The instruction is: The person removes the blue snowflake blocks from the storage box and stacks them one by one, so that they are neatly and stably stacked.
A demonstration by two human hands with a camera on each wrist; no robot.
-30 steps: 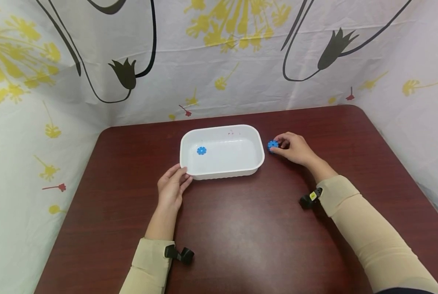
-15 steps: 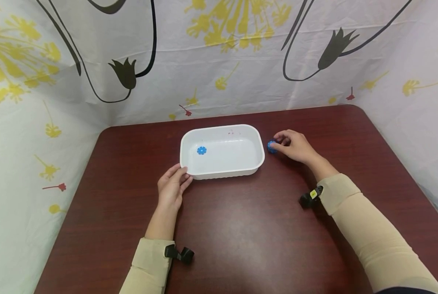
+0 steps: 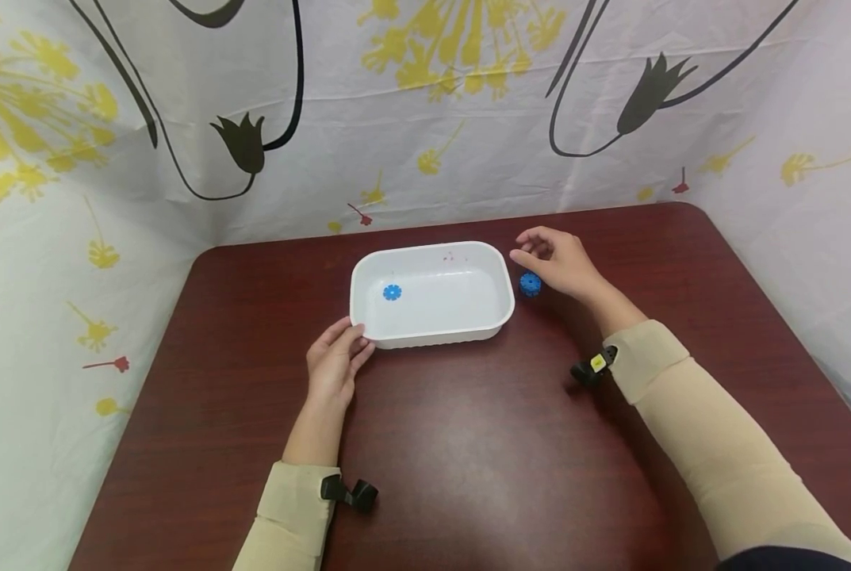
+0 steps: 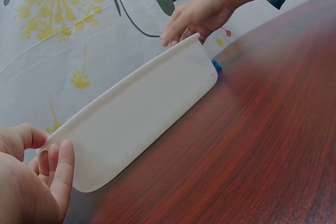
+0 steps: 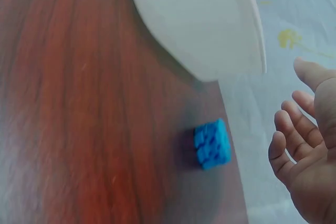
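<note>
A white rectangular plastic tray (image 3: pixel 432 339) stands on the table, a blue notched disc (image 3: pixel 392 293) lying flat inside near its left end. At the tray's near left corner my left hand (image 3: pixel 334 358) pinches the rim, thumb on top and fingers against the outer wall. Just right of the tray, a short stack of blue notched discs (image 3: pixel 530 285) sits on the tabletop; the right wrist view shows several layers in the stack (image 5: pixel 212 144). My right hand (image 3: pixel 561 260) hovers beyond the stack by the tray's far right corner, fingers loosely bent and holding nothing.
The dark red wooden table (image 3: pixel 454 444) has rounded far corners. Behind it and at both sides hangs a white cloth (image 3: pixel 396 143) printed with yellow and dark flowers. Black cameras are strapped at both beige sleeves (image 3: pixel 649 357).
My right hand has let go of the blue disc stack and risen away, toward the far side and slightly left. The stack stays beside the tray. My left hand has not moved.
</note>
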